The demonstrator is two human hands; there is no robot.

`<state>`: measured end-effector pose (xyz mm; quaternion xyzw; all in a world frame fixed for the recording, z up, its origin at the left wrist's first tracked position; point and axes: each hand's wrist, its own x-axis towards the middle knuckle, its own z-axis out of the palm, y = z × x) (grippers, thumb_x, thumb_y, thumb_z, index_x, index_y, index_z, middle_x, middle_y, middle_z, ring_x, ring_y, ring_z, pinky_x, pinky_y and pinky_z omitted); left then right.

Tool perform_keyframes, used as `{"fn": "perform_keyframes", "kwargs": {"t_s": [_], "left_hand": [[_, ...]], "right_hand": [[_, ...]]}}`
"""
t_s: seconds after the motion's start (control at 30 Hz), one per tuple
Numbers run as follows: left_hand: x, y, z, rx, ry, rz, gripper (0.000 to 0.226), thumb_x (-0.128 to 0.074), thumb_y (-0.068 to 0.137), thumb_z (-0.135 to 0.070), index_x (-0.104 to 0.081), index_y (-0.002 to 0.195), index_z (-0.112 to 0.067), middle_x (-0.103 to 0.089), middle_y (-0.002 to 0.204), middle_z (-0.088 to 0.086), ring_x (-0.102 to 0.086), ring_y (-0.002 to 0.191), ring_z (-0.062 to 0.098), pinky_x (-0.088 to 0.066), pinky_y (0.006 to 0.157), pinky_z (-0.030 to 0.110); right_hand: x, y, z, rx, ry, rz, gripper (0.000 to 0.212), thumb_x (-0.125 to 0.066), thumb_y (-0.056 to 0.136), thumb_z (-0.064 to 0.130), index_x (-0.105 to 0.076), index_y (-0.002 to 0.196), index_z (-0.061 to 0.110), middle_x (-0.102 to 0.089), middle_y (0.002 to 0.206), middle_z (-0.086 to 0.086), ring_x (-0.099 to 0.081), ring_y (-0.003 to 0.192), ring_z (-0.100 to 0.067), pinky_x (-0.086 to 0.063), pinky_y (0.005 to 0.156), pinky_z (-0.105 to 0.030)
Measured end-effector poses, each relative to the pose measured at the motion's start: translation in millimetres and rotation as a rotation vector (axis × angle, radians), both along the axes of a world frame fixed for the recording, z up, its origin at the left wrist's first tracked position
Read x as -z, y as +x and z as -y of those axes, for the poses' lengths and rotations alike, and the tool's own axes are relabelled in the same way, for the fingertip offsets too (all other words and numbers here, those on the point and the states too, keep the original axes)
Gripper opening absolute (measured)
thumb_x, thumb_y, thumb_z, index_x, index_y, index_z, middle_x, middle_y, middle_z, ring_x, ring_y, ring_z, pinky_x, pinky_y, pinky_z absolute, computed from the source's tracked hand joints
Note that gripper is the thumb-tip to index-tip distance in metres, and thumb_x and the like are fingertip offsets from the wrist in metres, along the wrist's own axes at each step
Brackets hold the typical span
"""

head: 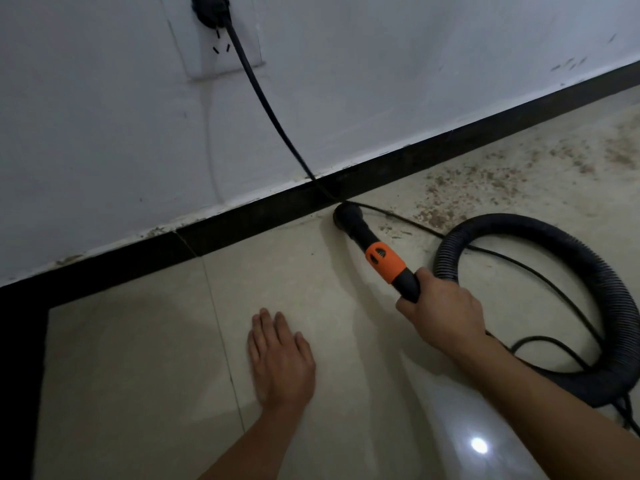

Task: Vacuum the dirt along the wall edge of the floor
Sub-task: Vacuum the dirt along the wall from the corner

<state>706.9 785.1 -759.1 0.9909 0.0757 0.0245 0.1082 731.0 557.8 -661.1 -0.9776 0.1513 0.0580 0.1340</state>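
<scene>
My right hand (445, 311) grips the black vacuum wand (384, 259), which has an orange collar. Its round black nozzle (347, 216) rests on the pale tiled floor (332, 271) right against the black skirting board (263, 211). Brown dirt (485, 181) is scattered along the wall edge to the right of the nozzle. My left hand (278, 355) lies flat on the floor with fingers spread, holding nothing, well to the left of and nearer me than the wand.
A ribbed black hose (588, 271) loops on the floor at the right. A black power cord (263, 98) runs from a wall socket (211, 15) down across the skirting and past the nozzle. The white wall (104, 133) fills the upper view.
</scene>
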Motion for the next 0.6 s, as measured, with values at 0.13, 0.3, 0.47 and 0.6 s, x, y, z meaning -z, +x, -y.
{"fn": "perform_keyframes", "kwargs": {"t_s": [0.13, 0.3, 0.47, 0.6], "left_hand": [[0.8, 0.5, -0.5, -0.001, 0.01, -0.015, 0.059, -0.031, 0.09, -0.032, -0.057, 0.13, 0.002, -0.049, 0.141, 0.024, -0.043, 0.133, 0.039, -0.036, 0.111, 0.05], [0.6, 1.2, -0.3, -0.001, 0.018, -0.008, 0.058, -0.032, 0.089, -0.031, -0.058, 0.128, 0.002, -0.05, 0.14, 0.024, -0.045, 0.132, 0.039, -0.037, 0.109, 0.05], [0.1, 0.1, 0.3, 0.001, 0.02, -0.021, 0.06, -0.027, 0.092, -0.034, -0.054, 0.133, 0.001, -0.047, 0.144, 0.022, -0.042, 0.136, 0.037, -0.033, 0.112, 0.049], [1.7, 1.0, -0.4, 0.0, 0.003, -0.006, 0.058, -0.03, 0.091, -0.032, -0.057, 0.129, 0.002, -0.049, 0.141, 0.024, -0.045, 0.132, 0.039, -0.037, 0.11, 0.05]], "right_hand": [[-4.8, 23.1, -2.9, 0.0, 0.046, -0.011, 0.027, -0.062, 0.083, 0.044, -0.047, 0.097, 0.026, -0.049, 0.07, 0.006, -0.052, 0.064, -0.02, -0.042, 0.06, -0.032], [-6.0, 7.7, -27.6, -0.161, -0.021, -0.003, 0.026, -0.058, 0.083, 0.047, -0.04, 0.092, 0.03, -0.048, 0.068, 0.007, -0.045, 0.056, -0.017, -0.033, 0.054, -0.03], [-5.2, 7.6, -56.7, -0.272, -0.015, 0.001, 0.028, -0.055, 0.086, 0.046, -0.036, 0.095, 0.028, -0.05, 0.075, 0.004, -0.049, 0.063, -0.022, -0.036, 0.057, -0.031], [-7.1, 19.2, -44.0, -0.183, -0.042, -0.003, 0.03, -0.058, 0.084, 0.048, -0.041, 0.096, 0.027, -0.05, 0.074, 0.004, -0.048, 0.062, -0.022, -0.036, 0.058, -0.032]]}}
